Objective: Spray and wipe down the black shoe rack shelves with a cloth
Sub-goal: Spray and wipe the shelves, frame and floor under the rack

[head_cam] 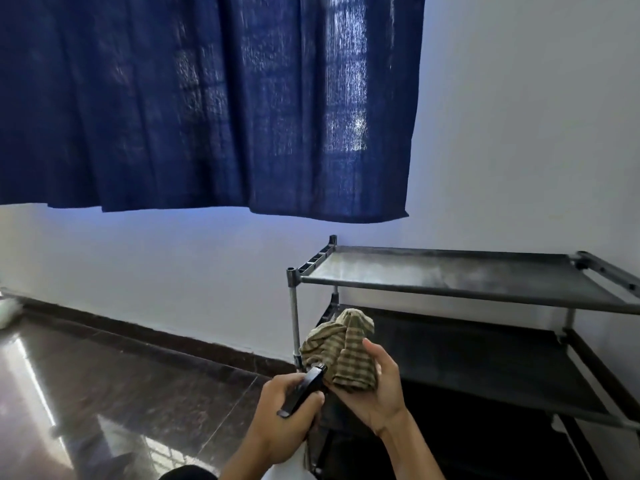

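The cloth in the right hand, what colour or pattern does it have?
The cloth has olive-green and beige stripes, shown in the head view.

Dark blue curtain (pixel 207 102) hanging over a backlit window, daylight glowing through the weave at right; plain white wall (pixel 519 133) behind and below; dark skirting (pixel 138 332) along its foot; glossy dark tiled floor (pixel 121 393) with streaked reflections at lower left.

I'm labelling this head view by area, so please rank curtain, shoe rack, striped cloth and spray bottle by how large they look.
1. curtain
2. shoe rack
3. striped cloth
4. spray bottle, partly hidden by the left hand

The cloth and bottle are nearest the camera, so they look enlarged.
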`<state>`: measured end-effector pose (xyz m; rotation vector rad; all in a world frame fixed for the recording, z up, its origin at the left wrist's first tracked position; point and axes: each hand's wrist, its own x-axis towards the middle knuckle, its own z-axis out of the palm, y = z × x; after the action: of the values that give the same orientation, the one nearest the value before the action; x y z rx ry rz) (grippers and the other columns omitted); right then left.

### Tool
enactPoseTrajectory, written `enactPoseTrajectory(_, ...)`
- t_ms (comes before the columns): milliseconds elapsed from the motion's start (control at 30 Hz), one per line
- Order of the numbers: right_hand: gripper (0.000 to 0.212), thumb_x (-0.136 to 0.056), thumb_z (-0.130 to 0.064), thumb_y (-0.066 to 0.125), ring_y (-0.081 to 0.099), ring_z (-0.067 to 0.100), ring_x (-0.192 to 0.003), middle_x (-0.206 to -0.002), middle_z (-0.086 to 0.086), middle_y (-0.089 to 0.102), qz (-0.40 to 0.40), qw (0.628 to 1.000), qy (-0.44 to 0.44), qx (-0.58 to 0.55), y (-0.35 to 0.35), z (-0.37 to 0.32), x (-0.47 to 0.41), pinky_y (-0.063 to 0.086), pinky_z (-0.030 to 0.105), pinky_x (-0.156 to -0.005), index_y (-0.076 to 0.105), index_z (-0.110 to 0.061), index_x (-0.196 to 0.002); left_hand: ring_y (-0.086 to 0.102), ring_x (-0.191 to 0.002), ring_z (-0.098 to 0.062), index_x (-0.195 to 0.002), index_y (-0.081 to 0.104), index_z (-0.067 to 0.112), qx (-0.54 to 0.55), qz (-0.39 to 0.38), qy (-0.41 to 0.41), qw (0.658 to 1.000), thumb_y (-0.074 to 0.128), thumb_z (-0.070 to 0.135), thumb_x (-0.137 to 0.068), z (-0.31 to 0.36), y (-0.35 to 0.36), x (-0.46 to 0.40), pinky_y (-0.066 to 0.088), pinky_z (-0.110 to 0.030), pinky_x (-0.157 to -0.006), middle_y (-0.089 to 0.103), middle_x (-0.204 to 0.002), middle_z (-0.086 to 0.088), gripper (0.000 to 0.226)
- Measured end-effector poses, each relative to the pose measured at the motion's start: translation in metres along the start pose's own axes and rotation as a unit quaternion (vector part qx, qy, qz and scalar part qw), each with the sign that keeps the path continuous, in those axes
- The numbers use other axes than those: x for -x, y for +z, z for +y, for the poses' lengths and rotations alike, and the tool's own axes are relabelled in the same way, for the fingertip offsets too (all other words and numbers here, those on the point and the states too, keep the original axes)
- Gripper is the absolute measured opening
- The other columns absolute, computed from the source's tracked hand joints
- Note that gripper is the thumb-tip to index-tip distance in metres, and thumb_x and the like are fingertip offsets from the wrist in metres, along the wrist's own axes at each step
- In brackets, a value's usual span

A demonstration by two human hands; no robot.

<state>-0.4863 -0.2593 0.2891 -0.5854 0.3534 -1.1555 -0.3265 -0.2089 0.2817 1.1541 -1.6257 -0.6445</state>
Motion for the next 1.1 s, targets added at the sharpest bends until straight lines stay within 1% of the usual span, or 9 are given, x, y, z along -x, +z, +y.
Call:
enactPoseTrajectory(200,0.048,-0.070,-0.025,0.070,0.062,0.039,-0.099,-0.111,0.027,0.062,0.044,0.999,0.004,-0.014,-0.021,0.002,-0.015,0.051,0.048,-0.087,0.067,0.006,-0.106,0.065,-0.059,-0.023,-0.062,0.063,0.009,0.009,-0.038,-0.030,0.999,0.062,0.032,-0.069,-0.009,0.006,-0.018,0.053,-0.034,-0.062,0.067,-0.061,-0.013,0.024)
enactPoseTrajectory(433,0.063,-0.068,-0.042,0.074,0.058,0.043,-0.109,-0.115,0.029,0.060,0.060,0.998,-0.003,0.012,-0.018,0.007,-0.032,0.045,0.056,-0.095,0.066,0.005,-0.110,0.045,-0.050,-0.011,-0.059,0.052,0.010,-0.018,-0.033,-0.048,0.998,0.058,0.034,-0.064,-0.014,0.001,-0.029,0.038,-0.028,-0.052,0.049,-0.052,-0.002,0.026)
enactPoseTrajectory(500,0.071,-0.080,-0.059,0.054,0.057,0.042,-0.113,-0.119,0.028,0.061,0.074,0.997,-0.002,0.031,-0.004,0.008,-0.040,0.044,0.056,-0.096,0.063,0.002,-0.115,0.043,-0.049,-0.009,-0.058,0.050,0.012,-0.025,-0.022,-0.046,0.998,0.059,0.037,-0.064,-0.013,-0.005,-0.034,0.036,-0.026,-0.052,0.047,-0.051,0.005,0.028)
enactPoseTrajectory(600,0.071,-0.090,-0.060,0.033,0.067,0.035,-0.094,-0.107,0.025,0.067,0.076,0.996,-0.015,0.047,0.021,0.006,-0.054,0.053,0.046,-0.083,0.068,-0.001,-0.107,0.048,-0.050,-0.005,-0.064,0.057,0.014,-0.023,-0.006,-0.029,0.999,0.065,0.043,-0.067,-0.011,-0.024,-0.047,0.039,-0.021,-0.052,0.052,-0.053,0.009,0.031)
enactPoseTrajectory(733,0.049,-0.087,-0.046,0.050,0.070,0.027,-0.080,-0.095,0.016,0.070,0.125,0.963,-0.140,0.194,0.052,0.004,-0.077,0.058,0.039,-0.066,0.063,-0.006,-0.112,0.057,-0.056,-0.010,-0.073,0.063,0.011,0.012,0.048,0.023,0.999,0.067,0.039,-0.074,-0.014,-0.054,-0.064,0.045,-0.022,-0.056,0.060,-0.061,-0.005,0.028)
enactPoseTrajectory(833,0.032,-0.082,-0.043,0.055,0.065,0.004,-0.084,-0.111,0.006,0.054,0.119,0.863,-0.297,0.390,0.077,0.003,-0.094,0.057,0.022,-0.072,0.066,-0.019,-0.101,0.057,-0.055,-0.007,-0.075,0.062,0.006,0.027,0.085,0.023,0.996,0.070,0.026,-0.075,-0.018,-0.065,-0.070,0.045,-0.017,-0.056,0.063,-0.066,-0.009,0.022)
enactPoseTrajectory(900,0.030,-0.085,-0.038,0.059,0.057,-0.004,-0.090,-0.116,-0.003,0.042,0.092,0.729,-0.407,0.542,0.087,0.002,-0.108,0.049,0.010,-0.080,0.067,-0.017,-0.104,0.057,-0.052,-0.007,-0.074,0.059,0.003,0.002,0.084,0.020,0.996,0.069,0.020,-0.074,-0.021,-0.067,-0.071,0.044,-0.014,-0.053,0.064,-0.066,-0.007,0.020)
enactPoseTrajectory(1033,0.024,-0.079,-0.026,0.075,0.054,0.025,-0.104,-0.128,-0.002,0.040,0.099,0.416,-0.456,0.780,0.072,0.019,-0.142,0.057,0.033,-0.073,0.070,-0.016,-0.101,0.059,-0.051,-0.010,-0.074,0.057,0.000,-0.001,0.109,-0.003,0.994,0.073,0.013,-0.076,-0.029,-0.077,-0.067,0.044,-0.012,-0.051,0.063,-0.064,-0.002,0.021)
enactPoseTrajectory(1100,0.024,-0.069,-0.018,0.081,0.055,0.035,-0.103,-0.129,-0.001,0.043,0.118,0.338,-0.445,0.821,0.055,0.034,-0.146,0.059,0.039,-0.061,0.071,-0.016,-0.091,0.058,-0.050,-0.009,-0.075,0.058,-0.002,0.014,0.126,-0.018,0.992,0.074,0.002,-0.078,-0.031,-0.084,-0.063,0.043,-0.011,-0.051,0.063,-0.066,-0.004,0.017)
